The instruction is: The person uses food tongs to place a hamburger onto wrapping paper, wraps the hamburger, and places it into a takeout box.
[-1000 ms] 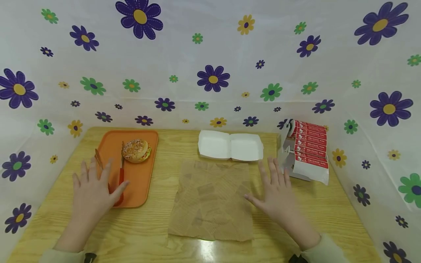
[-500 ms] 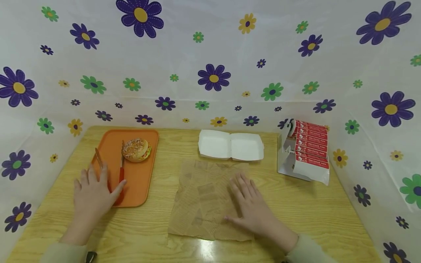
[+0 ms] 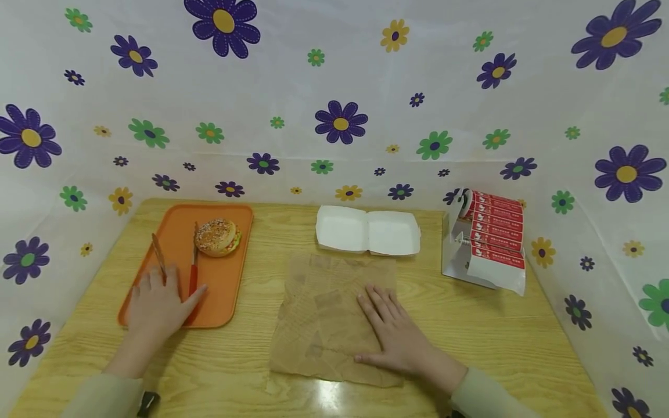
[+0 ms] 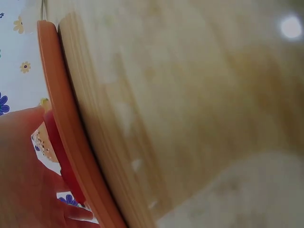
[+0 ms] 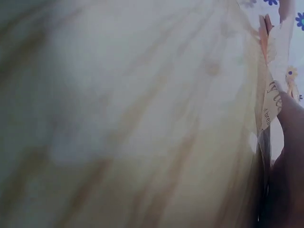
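Note:
My left hand [image 3: 157,302] lies over the near left part of an orange tray [image 3: 222,302], fingers spread across a pair of red-handled tongs [image 3: 193,278]. The two tong arms point away from me, and the hand covers much of the left arm. Further back on the tray sits a burger [image 3: 216,237] with a seeded bun. In the left wrist view, the red handle [image 4: 64,161] shows between the hand and the tray rim. My right hand [image 3: 399,339] rests flat with spread fingers on the right side of a brown printed sheet of paper [image 3: 319,325].
An open white burger box [image 3: 342,229] stands behind the paper. At the back right, a rack [image 3: 467,273] holds a row of red and white packets [image 3: 496,226]. A flowered white cloth [image 3: 282,75] hangs around the wooden table [image 3: 470,342].
My right hand has moved left and down from beside the rack onto the paper. My left hand has shifted slightly right and lower over the tray and tongs.

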Tool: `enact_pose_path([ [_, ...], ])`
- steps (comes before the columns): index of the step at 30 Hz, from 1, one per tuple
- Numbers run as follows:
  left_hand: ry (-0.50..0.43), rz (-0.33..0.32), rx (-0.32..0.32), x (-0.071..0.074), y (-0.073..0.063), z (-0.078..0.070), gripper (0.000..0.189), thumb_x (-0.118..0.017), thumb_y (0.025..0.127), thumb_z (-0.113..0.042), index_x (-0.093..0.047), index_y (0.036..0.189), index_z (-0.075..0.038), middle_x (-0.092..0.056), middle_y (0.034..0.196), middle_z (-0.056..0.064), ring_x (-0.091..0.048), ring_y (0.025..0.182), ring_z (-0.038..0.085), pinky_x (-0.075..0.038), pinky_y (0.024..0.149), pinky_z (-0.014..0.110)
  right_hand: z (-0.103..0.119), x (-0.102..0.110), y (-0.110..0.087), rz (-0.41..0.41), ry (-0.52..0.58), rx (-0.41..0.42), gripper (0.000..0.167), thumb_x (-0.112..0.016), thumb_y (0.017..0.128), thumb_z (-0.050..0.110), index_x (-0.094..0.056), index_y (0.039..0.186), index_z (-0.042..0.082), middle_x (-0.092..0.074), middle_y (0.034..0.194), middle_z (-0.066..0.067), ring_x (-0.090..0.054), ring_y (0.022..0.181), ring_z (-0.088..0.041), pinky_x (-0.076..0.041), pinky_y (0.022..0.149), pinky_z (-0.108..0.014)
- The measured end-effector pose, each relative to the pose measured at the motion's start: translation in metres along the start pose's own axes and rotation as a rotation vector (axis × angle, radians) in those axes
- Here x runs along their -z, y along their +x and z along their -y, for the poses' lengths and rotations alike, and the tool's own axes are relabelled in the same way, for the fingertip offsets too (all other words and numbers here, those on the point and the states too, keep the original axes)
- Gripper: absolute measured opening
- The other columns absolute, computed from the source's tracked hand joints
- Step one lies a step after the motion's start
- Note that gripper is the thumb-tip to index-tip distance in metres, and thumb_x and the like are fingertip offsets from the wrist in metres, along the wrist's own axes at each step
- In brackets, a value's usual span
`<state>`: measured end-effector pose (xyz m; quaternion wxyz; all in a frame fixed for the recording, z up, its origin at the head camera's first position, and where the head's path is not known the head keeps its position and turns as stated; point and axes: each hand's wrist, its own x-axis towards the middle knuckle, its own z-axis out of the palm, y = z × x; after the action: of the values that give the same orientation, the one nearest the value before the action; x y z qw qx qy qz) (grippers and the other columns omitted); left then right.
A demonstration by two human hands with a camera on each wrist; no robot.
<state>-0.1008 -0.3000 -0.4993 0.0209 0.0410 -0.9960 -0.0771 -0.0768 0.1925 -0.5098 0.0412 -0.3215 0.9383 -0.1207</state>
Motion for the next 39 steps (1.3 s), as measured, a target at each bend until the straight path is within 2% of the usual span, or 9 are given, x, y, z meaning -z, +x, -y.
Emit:
enact_pose_path([
  [3, 0.004, -0.006, 0.009, -0.002, 0.002, -0.004, 0.099, -0.058, 0.100, -0.065, -0.034, 0.152, 0.016, -0.032, 0.150, 0.052, -0.036, 0.133, 0.068, -0.038, 0.109, 0.078, -0.003, -0.002, 0.001, 0.018, 0.002, -0.008, 0.116, -0.054, 0.091, 0.084, -0.020, 0.170, 0.006, -0.012, 0.178, -0.023, -0.014, 0.165, -0.041, -0.018, 0.132, -0.065],
  [10, 0.021, -0.141, -0.002, -0.007, 0.001, -0.010, 0.093, -0.074, 0.095, -0.047, -0.037, 0.143, 0.024, -0.046, 0.133, 0.052, -0.050, 0.118, 0.066, -0.049, 0.097, 0.072, -0.003, -0.002, 0.002, 0.028, 0.001, -0.003, 0.116, -0.056, 0.091, 0.083, -0.020, 0.170, 0.006, -0.013, 0.178, -0.023, -0.013, 0.166, -0.041, -0.017, 0.132, -0.065],
  [13, 0.026, -0.138, 0.015, -0.007, 0.002, -0.010, 0.098, -0.075, 0.093, -0.047, -0.036, 0.143, 0.027, -0.051, 0.125, 0.052, -0.057, 0.109, 0.064, -0.054, 0.087, 0.068, -0.003, -0.002, 0.002, 0.018, -0.011, 0.004, 0.116, -0.056, 0.091, 0.084, -0.021, 0.170, 0.006, -0.013, 0.178, -0.023, -0.014, 0.165, -0.041, -0.018, 0.132, -0.064],
  [18, 0.000, -0.086, 0.074, -0.002, 0.007, -0.008, 0.109, -0.078, 0.090, -0.048, -0.030, 0.145, 0.033, -0.056, 0.112, 0.051, -0.062, 0.096, 0.059, -0.056, 0.074, 0.061, -0.004, -0.003, 0.002, 0.020, -0.013, 0.008, 0.116, -0.053, 0.091, 0.084, -0.019, 0.170, 0.006, -0.012, 0.178, -0.023, -0.013, 0.166, -0.041, -0.017, 0.132, -0.065],
  [26, -0.288, -0.023, 0.254, 0.002, 0.009, -0.005, 0.088, -0.085, 0.085, -0.035, -0.044, 0.134, 0.027, -0.058, 0.115, 0.045, -0.062, 0.103, 0.060, -0.056, 0.079, 0.066, -0.006, -0.004, 0.001, 0.022, -0.004, 0.005, 0.116, -0.054, 0.092, 0.084, -0.019, 0.170, 0.007, -0.012, 0.178, -0.022, -0.012, 0.166, -0.041, -0.016, 0.132, -0.065],
  [28, -0.344, -0.013, 0.293, 0.003, 0.010, -0.002, 0.080, -0.085, 0.085, -0.033, -0.048, 0.128, 0.024, -0.059, 0.111, 0.042, -0.063, 0.099, 0.057, -0.056, 0.073, 0.060, -0.006, -0.005, 0.001, 0.020, -0.012, 0.005, 0.116, -0.053, 0.092, 0.084, -0.019, 0.170, 0.007, -0.012, 0.178, -0.022, -0.013, 0.166, -0.041, -0.017, 0.132, -0.064],
  [31, -0.418, -0.002, 0.347, 0.003, 0.011, 0.002, 0.069, -0.082, 0.085, -0.032, -0.053, 0.122, 0.019, -0.062, 0.105, 0.036, -0.065, 0.090, 0.049, -0.053, 0.061, 0.044, -0.006, -0.005, 0.001, 0.018, -0.023, 0.006, 0.116, -0.052, 0.091, 0.085, -0.019, 0.170, 0.007, -0.012, 0.178, -0.022, -0.013, 0.166, -0.040, -0.017, 0.132, -0.064],
  [35, -0.539, 0.027, 0.434, 0.005, 0.013, 0.005, 0.073, -0.077, 0.087, -0.030, -0.050, 0.137, 0.016, -0.062, 0.117, 0.034, -0.064, 0.098, 0.043, -0.045, 0.061, 0.025, -0.006, -0.006, 0.002, 0.012, -0.030, 0.011, 0.115, -0.050, 0.092, 0.086, -0.019, 0.171, 0.008, -0.012, 0.178, -0.021, -0.013, 0.166, -0.040, -0.017, 0.132, -0.063],
  [39, -0.695, 0.034, 0.529, 0.006, 0.013, 0.005, 0.082, -0.072, 0.092, -0.026, -0.036, 0.156, 0.011, -0.057, 0.140, 0.034, -0.060, 0.118, 0.041, -0.049, 0.075, 0.024, -0.007, -0.006, 0.001, 0.006, -0.035, 0.017, 0.116, -0.048, 0.092, 0.087, -0.019, 0.170, 0.007, -0.013, 0.178, -0.022, -0.014, 0.166, -0.040, -0.018, 0.132, -0.062],
])
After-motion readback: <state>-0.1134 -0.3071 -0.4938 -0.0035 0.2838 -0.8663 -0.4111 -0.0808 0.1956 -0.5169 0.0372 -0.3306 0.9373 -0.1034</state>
